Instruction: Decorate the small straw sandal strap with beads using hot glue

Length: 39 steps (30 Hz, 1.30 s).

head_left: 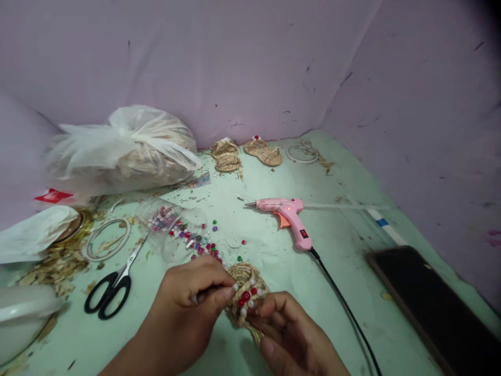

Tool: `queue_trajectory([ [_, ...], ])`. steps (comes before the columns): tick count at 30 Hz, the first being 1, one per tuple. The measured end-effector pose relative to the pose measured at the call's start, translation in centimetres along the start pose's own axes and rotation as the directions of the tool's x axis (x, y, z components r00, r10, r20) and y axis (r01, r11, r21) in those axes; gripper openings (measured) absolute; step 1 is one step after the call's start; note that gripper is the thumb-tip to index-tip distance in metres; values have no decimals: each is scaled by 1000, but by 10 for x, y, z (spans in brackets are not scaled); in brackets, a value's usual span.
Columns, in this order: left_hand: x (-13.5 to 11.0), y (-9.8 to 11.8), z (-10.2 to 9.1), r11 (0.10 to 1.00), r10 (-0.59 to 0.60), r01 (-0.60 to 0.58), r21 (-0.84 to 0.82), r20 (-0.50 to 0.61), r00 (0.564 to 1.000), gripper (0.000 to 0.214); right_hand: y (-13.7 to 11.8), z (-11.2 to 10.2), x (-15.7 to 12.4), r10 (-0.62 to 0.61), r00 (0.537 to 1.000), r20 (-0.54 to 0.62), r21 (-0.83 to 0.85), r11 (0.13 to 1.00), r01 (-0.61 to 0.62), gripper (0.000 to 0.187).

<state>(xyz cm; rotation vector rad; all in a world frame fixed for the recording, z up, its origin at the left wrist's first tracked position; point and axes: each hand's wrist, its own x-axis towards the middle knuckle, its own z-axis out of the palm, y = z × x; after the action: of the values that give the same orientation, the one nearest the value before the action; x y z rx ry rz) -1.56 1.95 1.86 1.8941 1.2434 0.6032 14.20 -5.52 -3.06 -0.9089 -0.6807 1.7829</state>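
Note:
A small woven straw slipper (246, 272) is between my hands, low in the middle of the view, with red and white beads on its strap. My left hand (191, 305) pinches a white bead (235, 287) between thumb and forefinger at the slipper's left edge. Fingers curled around its lower right side, my right hand (295, 334) holds the slipper, hiding part of it. Just beyond, loose colored beads (203, 248) spill from a tipped clear plastic jar (183, 214).
A pink glue gun (287, 209) with a black cord lies right of center. Black-handled scissors (113, 292), a white tape ring (107, 237) and straw scraps are left. Woven slippers (263, 152), a stuffed plastic bag (125, 151) stand behind; a dark phone (426, 303) lies right.

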Motion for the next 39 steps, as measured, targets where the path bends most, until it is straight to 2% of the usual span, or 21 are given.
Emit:
queue_trajectory([
  [6,-3,-3,3,993,82,-85,80,33,996,20,7,-4,-1,-25,1000,19,-162,986,27,31],
  [17,-6,-9,11,978,146,-149,144,31,989,21,23,-15,3,-116,992,47,-327,937,125,35],
  [22,-7,-11,12,975,141,-145,168,39,989,22,27,-17,3,-113,993,37,-370,921,119,37],
  [31,-11,-11,12,954,209,-210,216,26,978,20,30,-18,2,-112,993,34,-395,911,117,39],
  [39,-8,-8,8,941,258,-259,216,32,966,17,17,-15,0,-67,997,41,-353,932,77,32],
])
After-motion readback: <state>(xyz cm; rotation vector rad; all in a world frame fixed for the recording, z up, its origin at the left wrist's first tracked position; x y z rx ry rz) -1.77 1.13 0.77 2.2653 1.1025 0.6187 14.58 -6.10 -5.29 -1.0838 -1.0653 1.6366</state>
